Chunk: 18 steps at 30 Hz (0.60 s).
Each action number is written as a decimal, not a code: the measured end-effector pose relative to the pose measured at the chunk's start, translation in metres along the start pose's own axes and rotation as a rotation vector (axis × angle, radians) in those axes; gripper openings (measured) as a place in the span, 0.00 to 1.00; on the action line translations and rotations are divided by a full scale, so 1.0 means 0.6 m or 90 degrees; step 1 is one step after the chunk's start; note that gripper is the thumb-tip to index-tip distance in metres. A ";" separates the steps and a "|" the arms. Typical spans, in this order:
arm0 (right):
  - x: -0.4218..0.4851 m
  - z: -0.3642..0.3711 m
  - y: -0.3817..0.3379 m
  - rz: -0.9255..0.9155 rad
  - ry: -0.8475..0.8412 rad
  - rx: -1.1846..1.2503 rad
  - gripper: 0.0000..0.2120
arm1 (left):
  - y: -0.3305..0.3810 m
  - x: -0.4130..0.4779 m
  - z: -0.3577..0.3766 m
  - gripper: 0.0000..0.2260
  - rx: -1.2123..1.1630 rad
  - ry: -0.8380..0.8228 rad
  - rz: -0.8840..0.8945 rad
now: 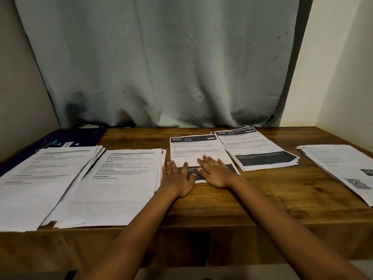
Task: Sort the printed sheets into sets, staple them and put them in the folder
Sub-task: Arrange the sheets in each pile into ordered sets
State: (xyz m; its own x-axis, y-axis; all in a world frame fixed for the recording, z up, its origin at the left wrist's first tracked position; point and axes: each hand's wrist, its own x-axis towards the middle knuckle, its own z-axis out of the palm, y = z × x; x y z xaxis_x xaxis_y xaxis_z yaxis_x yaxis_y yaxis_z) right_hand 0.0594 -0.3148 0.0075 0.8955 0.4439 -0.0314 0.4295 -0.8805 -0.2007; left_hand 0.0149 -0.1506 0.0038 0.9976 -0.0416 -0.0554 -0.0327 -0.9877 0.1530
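Several piles of printed sheets lie across the wooden table point(222, 203). The far-left pile point(40, 178) overlaps a second text pile point(121, 184). In the middle lies a small pile headed "2437 KITCHEN" point(193, 148), with a fanned pile headed "3638" point(256, 148) to its right. A further pile with a QR code point(343, 168) sits at the right edge. Both of my hands rest flat on the near end of the "2437" pile, fingers spread: my left hand point(177, 176), wearing a ring, and my right hand point(215, 172). A dark blue folder point(80, 136) lies at the back left, partly under the left pile.
A grey-green curtain point(161, 67) hangs behind the table and touches its back edge. Walls close in on the left and right. Some small items lie on the folder, too dim to name. Bare wood shows at the near centre and right of the table.
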 end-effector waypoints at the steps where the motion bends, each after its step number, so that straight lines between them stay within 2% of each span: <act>1: 0.000 0.000 -0.001 0.003 -0.001 -0.002 0.27 | 0.000 0.000 0.000 0.29 0.002 -0.001 -0.003; 6: 0.001 -0.001 -0.003 0.017 -0.010 -0.007 0.27 | 0.002 -0.007 -0.008 0.31 -0.016 -0.001 -0.006; 12: 0.000 -0.009 -0.008 0.025 -0.013 0.001 0.27 | -0.027 -0.071 -0.050 0.35 -0.106 0.137 0.103; 15: -0.007 -0.022 -0.023 0.022 0.051 0.021 0.28 | -0.080 -0.132 -0.071 0.39 -0.131 0.083 0.106; 18: -0.027 -0.035 -0.075 -0.037 0.141 0.070 0.28 | -0.140 -0.190 -0.077 0.47 -0.117 0.012 0.080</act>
State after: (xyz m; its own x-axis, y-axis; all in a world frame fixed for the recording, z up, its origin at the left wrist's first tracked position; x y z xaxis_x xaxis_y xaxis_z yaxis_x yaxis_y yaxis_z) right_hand 0.0279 -0.2860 0.0376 0.8790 0.4350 0.1953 0.4759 -0.8259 -0.3023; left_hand -0.0935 -0.0561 0.0431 0.9875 -0.1576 -0.0060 -0.1465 -0.9308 0.3350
